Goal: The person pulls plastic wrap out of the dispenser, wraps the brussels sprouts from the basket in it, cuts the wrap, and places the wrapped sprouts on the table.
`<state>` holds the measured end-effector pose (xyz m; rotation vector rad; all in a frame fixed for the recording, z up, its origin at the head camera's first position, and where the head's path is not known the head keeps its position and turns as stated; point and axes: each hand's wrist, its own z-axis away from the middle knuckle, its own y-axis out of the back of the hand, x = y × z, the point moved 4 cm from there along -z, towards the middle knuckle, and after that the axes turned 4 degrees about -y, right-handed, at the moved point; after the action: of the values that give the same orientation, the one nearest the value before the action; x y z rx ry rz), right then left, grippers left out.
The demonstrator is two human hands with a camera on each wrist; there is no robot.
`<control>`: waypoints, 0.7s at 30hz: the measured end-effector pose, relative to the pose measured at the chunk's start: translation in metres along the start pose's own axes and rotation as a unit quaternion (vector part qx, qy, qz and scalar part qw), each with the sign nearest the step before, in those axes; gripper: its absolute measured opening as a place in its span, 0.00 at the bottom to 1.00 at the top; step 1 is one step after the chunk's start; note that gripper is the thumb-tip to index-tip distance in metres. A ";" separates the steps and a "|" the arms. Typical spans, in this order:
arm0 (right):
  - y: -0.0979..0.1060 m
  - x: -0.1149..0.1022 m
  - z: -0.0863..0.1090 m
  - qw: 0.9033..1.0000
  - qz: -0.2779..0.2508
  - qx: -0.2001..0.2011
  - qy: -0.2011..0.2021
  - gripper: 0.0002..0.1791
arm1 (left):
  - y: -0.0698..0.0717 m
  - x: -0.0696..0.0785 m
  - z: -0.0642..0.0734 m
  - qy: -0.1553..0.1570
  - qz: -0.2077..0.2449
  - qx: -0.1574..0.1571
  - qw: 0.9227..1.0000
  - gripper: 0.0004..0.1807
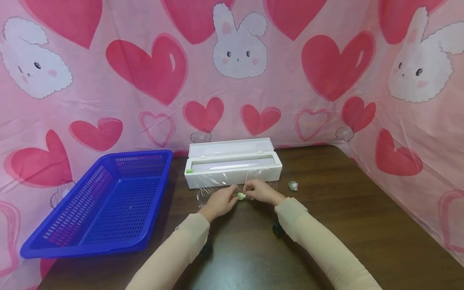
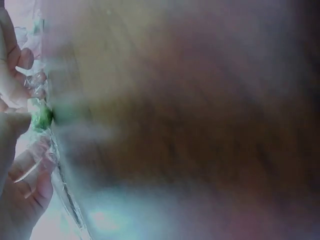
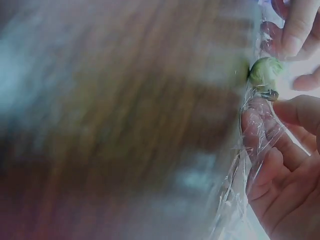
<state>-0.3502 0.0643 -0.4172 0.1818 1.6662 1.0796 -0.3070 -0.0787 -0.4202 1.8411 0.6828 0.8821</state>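
Note:
A small, round green Brussels sprout (image 1: 241,196) lies between the two hands, close over the table and wrapped in clear cling film (image 3: 255,122). The left hand (image 1: 220,201) pinches the film at the sprout's left side. On the other side, the right hand (image 1: 262,191) grips the film between thumb and fingers. Gathered, wrinkled film runs over the fingertips in both wrist views. Just beyond the hands stands a white cling film dispenser (image 1: 235,177), its lid (image 1: 232,147) raised and a sheet of film hanging down its front.
To the right of the dispenser, a second wrapped sprout (image 1: 293,185) sits on the dark wooden table (image 1: 348,225). A large blue plastic basket (image 1: 150,217) occupies the left side. Pink heart-and-rabbit cloth (image 1: 235,90) hangs behind and at the right.

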 end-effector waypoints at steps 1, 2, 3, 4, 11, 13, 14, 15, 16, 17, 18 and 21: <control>0.000 0.000 0.000 1.000 -0.008 0.000 -0.007 0.05 | 0.000 0.000 0.000 -0.008 -0.007 0.001 1.000 0.17; 0.000 0.001 0.000 1.000 -0.015 0.002 -0.011 0.05 | 0.000 0.001 0.001 -0.016 -0.015 0.000 1.000 0.19; -0.001 0.001 -0.001 1.000 -0.024 0.003 -0.015 0.05 | 0.000 0.001 0.000 -0.020 -0.024 0.001 0.999 0.19; -0.001 0.001 -0.001 0.999 -0.032 0.005 -0.017 0.05 | 0.000 0.001 0.000 -0.022 -0.034 0.001 0.999 0.20; 0.001 0.003 -0.004 1.000 -0.020 0.011 -0.010 0.05 | 0.001 0.001 -0.006 0.005 -0.064 0.010 0.998 0.15; 0.002 0.003 -0.005 1.000 0.000 0.008 -0.006 0.05 | 0.002 0.001 -0.008 0.006 -0.067 0.015 0.998 0.12; 0.002 0.003 -0.005 1.000 0.014 0.006 -0.001 0.06 | 0.002 0.001 -0.010 0.005 -0.072 0.015 0.997 0.11; 0.002 0.002 -0.005 1.000 0.030 0.004 0.008 0.06 | 0.002 0.001 -0.010 0.003 -0.076 0.016 0.997 0.09; 0.003 0.001 -0.005 0.999 0.043 0.001 0.017 0.06 | 0.002 0.001 -0.011 0.002 -0.079 0.015 0.997 0.07; 0.003 0.001 -0.005 0.998 0.054 -0.003 0.026 0.06 | 0.001 0.000 -0.012 0.003 -0.083 0.012 0.997 0.06; 0.003 0.001 -0.005 0.997 0.065 -0.006 0.036 0.05 | 0.001 0.000 -0.012 0.002 -0.086 0.009 0.996 0.04; 0.003 0.001 -0.003 0.994 0.086 -0.013 0.069 0.04 | -0.001 -0.001 -0.011 0.002 -0.097 -0.001 0.995 0.02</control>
<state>-0.3547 0.0649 -0.4153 0.2414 1.7839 1.2663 -0.3167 -0.0740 -0.4183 1.7380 0.8480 0.7576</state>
